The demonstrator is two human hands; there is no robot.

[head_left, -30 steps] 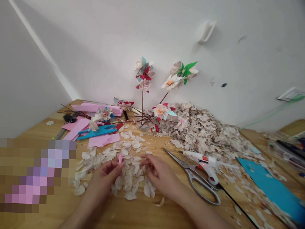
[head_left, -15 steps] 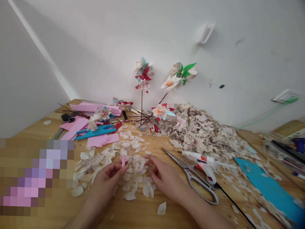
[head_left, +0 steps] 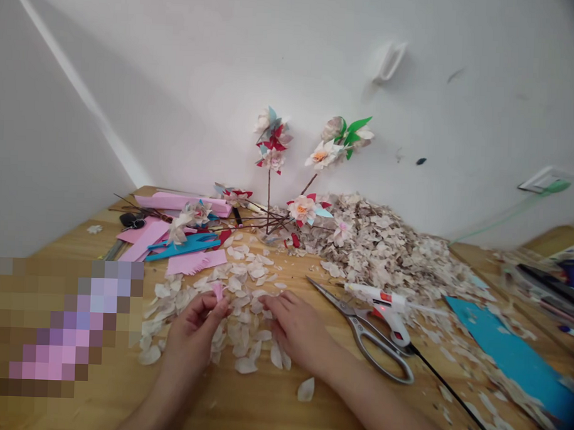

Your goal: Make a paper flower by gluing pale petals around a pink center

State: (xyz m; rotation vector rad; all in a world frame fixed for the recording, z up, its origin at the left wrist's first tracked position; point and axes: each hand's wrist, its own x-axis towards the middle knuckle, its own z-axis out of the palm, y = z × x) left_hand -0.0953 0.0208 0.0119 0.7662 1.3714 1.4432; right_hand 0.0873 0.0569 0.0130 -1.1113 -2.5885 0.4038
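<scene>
A small piece of pink fringed paper (head_left: 218,291) stands upright between the thumb and fingers of my left hand (head_left: 196,325). Over the loose pale petals (head_left: 245,365), my right hand (head_left: 296,325) reaches down with its fingertips at the petals; whether it pinches one is hidden. Scissors (head_left: 358,327) lie just right of my right hand, with a white glue gun (head_left: 392,306) beside them. Behind the petals is a fringed pink paper strip (head_left: 195,262).
Paper flowers on twigs (head_left: 302,209) lean at the wall. A large heap of dried petals (head_left: 384,243) fills the back right. Blue paper (head_left: 503,348) lies right, blue and pink pieces (head_left: 182,246) left. A black cord (head_left: 445,387) runs to the front.
My left hand has moved slightly left with the pink piece. My right hand has also shifted left, lower over the petals, its fingers closer together.
</scene>
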